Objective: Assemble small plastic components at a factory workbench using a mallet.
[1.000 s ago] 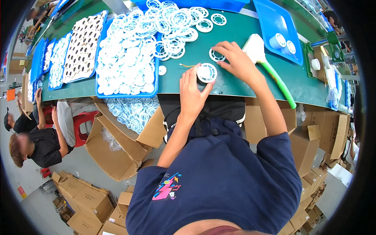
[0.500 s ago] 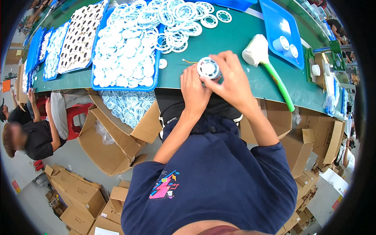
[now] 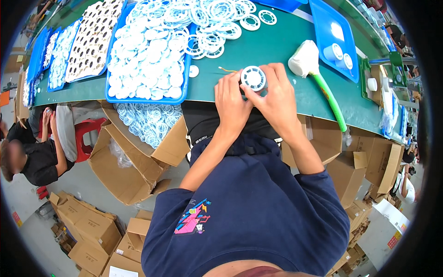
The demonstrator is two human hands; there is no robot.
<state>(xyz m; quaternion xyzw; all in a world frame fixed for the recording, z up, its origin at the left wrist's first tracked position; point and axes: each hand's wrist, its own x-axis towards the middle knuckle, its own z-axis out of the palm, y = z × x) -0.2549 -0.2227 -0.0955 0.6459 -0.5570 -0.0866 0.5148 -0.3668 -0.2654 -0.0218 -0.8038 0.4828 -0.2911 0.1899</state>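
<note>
Close to the front edge of the green worktable (image 3: 206,90), just before the person's waist, a round part topped by a white slotted ring (image 3: 253,78) sits between two bare hands. From where I stand, the left hand (image 3: 230,104) has its fingers curled about the part's left side, and the right hand (image 3: 280,104) clasps the other, thumb at the near rim and fingers bent round behind. What lies under the ring is mostly hidden by them. A thin orange lead (image 3: 228,70) with a pale tip pokes out beyond the left fingertips.

I'd worry about that lead: a careless squeeze or turn could pinch or tug it. Uneven pressure from the two hands might tilt the ring.

Just left lies a lone white disc (image 3: 194,71), near a blue tray (image 3: 143,100) heaped with white discs (image 3: 150,64). Loose slotted rings (image 3: 212,41) spill past its far corner; a knock could send some sliding. To the right, a green-handled mallet (image 3: 305,59) has its handle end at the table's edge, where a stray elbow might tip it off. Beyond it, white cups (image 3: 333,52) rest in another blue tray (image 3: 323,28).
</note>
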